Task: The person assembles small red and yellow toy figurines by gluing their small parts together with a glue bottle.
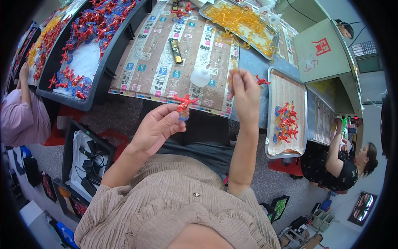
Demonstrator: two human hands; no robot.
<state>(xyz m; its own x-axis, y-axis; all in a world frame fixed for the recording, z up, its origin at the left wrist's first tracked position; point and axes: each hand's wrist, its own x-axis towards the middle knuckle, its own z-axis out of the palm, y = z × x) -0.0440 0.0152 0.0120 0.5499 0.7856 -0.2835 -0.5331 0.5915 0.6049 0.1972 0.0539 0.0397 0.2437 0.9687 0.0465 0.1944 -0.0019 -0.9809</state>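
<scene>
My left hand [159, 126] is closed on a small red figurine [185, 101] with a translucent blue base, held upright just off the table's front edge. To its right, my raised right hand [245, 93] is pinched at the fingertips. Between those fingers a thin translucent yellow piece [234, 66] shows in part. A white squeeze bottle [200, 76] stands on the table between my hands. Just beyond my right hand lies another red figurine [262, 80]. The metal tray [215, 18] at the back holds a heap of yellow translucent pieces.
A black-and-gold tube [175, 51] lies on the paper-covered table [141, 79]. At left stands a black crate [99, 89] of red-and-blue figurines. A metal tray [286, 89] on the right holds several figurines. People sit at both sides; a box of black cables [89, 162] is below left.
</scene>
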